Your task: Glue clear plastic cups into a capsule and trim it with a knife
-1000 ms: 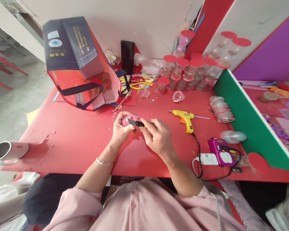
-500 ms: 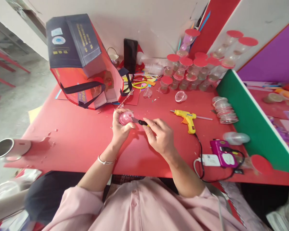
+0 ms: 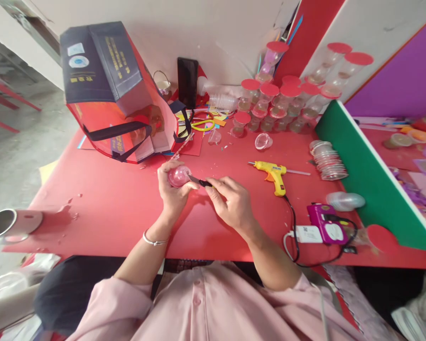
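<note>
My left hand point(image 3: 172, 189) is wrapped round a clear plastic cup point(image 3: 178, 176), its base turned toward my right hand. My right hand point(image 3: 230, 201) grips the dark handle of a utility knife point(image 3: 205, 183). The knife's blade points left and its tip meets the cup's base; whether it has gone through I cannot tell. Both hands are held above the red table point(image 3: 106, 213). To their right lies a yellow hot glue gun point(image 3: 275, 175) with a glue stick in its back.
A large bag point(image 3: 106, 94) stands at the back left, a metal mug point(image 3: 16, 225) at the left edge. Hourglass shapes with red discs point(image 3: 270, 90) crowd the back right. A green divider point(image 3: 376, 175), a stack of plastic cups point(image 3: 327, 160) and a purple power strip point(image 3: 328, 227) are at right.
The whole view has shifted slightly. The knife's blade and the cup have tilted a little against each other; both hands keep their hold.
</note>
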The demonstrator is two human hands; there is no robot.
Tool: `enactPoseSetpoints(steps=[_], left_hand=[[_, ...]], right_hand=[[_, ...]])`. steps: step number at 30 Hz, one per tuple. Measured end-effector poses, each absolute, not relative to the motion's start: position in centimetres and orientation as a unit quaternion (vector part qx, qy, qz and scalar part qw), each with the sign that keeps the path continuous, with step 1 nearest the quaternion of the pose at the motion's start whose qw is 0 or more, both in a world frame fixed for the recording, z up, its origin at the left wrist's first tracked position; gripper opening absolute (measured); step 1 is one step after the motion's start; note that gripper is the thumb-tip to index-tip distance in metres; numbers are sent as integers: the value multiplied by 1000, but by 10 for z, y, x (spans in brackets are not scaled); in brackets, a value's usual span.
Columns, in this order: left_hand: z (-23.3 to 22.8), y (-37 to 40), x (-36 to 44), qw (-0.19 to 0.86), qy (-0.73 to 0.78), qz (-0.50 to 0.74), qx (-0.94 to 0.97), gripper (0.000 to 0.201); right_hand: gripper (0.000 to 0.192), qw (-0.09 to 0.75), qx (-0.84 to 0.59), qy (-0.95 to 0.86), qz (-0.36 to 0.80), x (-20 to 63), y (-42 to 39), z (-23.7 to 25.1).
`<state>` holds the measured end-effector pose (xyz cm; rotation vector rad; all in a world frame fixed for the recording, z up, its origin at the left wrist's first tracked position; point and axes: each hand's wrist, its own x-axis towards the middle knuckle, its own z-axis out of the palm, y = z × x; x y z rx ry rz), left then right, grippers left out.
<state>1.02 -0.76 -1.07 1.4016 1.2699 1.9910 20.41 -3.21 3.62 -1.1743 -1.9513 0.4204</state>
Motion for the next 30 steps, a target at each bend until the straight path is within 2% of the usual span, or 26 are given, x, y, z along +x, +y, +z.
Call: enactPoseSetpoints(steps=[8,14,22,30], left_hand=[[-5,-5,6,108,448,719,520,76],[-7,-4,6,79,434,711,548,75],[-7,-6,8,111,435,714,538,69],[-5,-8,10,227,436,714,498,71]], right_hand=[[32,396,-473,-765,183,203,-33,35],[33,389,-477,-778,126,202,-33,35],[31,398,-471,-785,68,205,-31,33],[32,399,-458,-791,76,205,-32,35]])
